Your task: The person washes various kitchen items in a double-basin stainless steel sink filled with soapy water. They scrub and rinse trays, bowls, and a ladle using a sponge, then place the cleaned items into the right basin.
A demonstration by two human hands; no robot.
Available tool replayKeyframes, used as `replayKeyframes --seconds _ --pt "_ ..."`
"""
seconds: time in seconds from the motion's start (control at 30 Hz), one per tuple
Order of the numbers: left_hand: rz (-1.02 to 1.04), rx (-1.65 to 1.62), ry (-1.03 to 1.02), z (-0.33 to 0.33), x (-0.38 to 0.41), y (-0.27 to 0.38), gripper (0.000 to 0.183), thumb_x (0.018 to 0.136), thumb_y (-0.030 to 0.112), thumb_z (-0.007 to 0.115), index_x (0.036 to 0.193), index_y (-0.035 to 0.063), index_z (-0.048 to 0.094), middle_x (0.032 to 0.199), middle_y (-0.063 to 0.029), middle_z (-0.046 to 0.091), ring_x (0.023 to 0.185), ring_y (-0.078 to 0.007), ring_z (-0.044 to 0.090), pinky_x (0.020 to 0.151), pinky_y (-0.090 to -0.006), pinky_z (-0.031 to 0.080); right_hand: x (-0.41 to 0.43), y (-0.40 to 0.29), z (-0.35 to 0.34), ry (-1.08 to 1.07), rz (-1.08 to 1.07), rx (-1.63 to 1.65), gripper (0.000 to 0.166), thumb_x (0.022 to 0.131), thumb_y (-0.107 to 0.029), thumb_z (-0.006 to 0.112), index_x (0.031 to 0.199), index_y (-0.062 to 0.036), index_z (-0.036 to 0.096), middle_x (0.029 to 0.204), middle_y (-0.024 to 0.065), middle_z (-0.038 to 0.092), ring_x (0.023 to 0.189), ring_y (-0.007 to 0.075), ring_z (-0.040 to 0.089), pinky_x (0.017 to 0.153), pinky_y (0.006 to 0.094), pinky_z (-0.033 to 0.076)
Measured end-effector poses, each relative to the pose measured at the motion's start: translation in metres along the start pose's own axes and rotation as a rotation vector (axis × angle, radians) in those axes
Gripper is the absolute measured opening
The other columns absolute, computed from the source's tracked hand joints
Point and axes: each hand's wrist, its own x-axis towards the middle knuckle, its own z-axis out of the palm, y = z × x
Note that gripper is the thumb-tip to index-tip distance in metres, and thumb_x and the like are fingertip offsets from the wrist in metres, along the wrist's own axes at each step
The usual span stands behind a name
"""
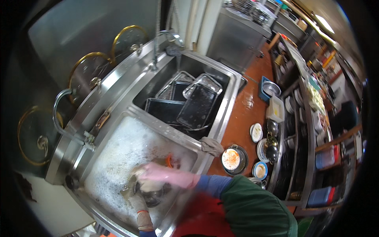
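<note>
My right hand, in a pink rubber glove, reaches in from the right over a sink of foamy water and holds a pale cloth, blurred. Under the cloth is a round metal bowl, partly hidden. My left hand, in a whitish knit glove, grips the bowl's left side; its fingertips are partly hidden by suds and the cloth. Just beyond my right hand, an orange-rimmed thing lies partly under the water. The foamy sink's steel rim runs beyond both hands.
Dark and silvery trays fill the adjoining sink. A grey rag hangs on its corner. A curved faucet and glass lids stand along the back. Pots and bowls sit on the reddish floor beside shelving at right.
</note>
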Motion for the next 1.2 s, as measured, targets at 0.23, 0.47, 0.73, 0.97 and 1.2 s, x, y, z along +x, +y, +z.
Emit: replayKeyframes --seconds 0.23,0.47,0.73,0.97,1.2 --pt "-0.488 -0.731 -0.377 -0.025 0.027 -0.014 0.038 0.092 0.025 0.041 0.126 0.0079 0.041 0.12 -0.0079 0.05 0.104 -0.0208 0.051 0.085 -0.034 0.047 0.013 0.04 0.052 0.211 -0.487 -0.852 0.044 0.08 -0.02 0.056 0.121 -0.0057 0.047 0.102 0.0115 0.058 0.096 0.0273 0.056 0.082 0.0359 0.046" --pt "-0.222 0.3 -0.214 -0.006 0.037 0.055 0.038 0.088 0.026 0.05 0.117 0.0001 0.049 0.102 -0.0087 0.057 0.088 -0.0192 0.056 0.072 -0.0312 0.048 0.02 0.039 0.022 0.285 -0.732 -1.292 0.032 0.087 -0.029 0.046 0.108 -0.005 0.05 0.113 0.009 0.054 0.103 0.0274 0.051 0.08 0.0389 0.042" --pt "-0.054 0.289 0.109 0.066 0.015 0.146 0.037 0.086 0.016 0.05 0.117 -0.0034 0.053 0.105 -0.0126 0.059 0.09 -0.021 0.057 0.079 -0.0308 0.047 0.071 0.057 0.014 0.656 -0.301 0.027 0.029 0.081 -0.021 0.05 0.102 -0.0003 0.052 0.101 0.0216 0.056 0.099 0.0314 0.054 0.085 0.0404 0.041" --pt "0.184 0.315 0.068 0.089 0.002 0.136 0.035 0.088 0.011 0.048 0.122 0.0006 0.05 0.117 -0.014 0.054 0.101 -0.0223 0.054 0.09 -0.032 0.042 0.056 0.089 0.039 0.789 0.15 0.373 0.028 0.084 -0.024 0.051 0.093 0.0021 0.059 0.09 0.0185 0.062 0.086 0.0286 0.06 0.072 0.0366 0.048" --pt "0.266 0.273 0.168 0.085 -0.008 0.11 0.04 0.089 0.016 0.048 0.125 -0.0013 0.045 0.122 -0.0121 0.051 0.109 -0.0246 0.049 0.095 -0.0333 0.037 0.105 0.152 0.069 0.733 -0.032 -0.827 0.022 0.078 -0.02 0.052 0.089 -0.0042 0.061 0.086 0.0178 0.063 0.082 0.0317 0.062 0.068 0.0384 0.049"
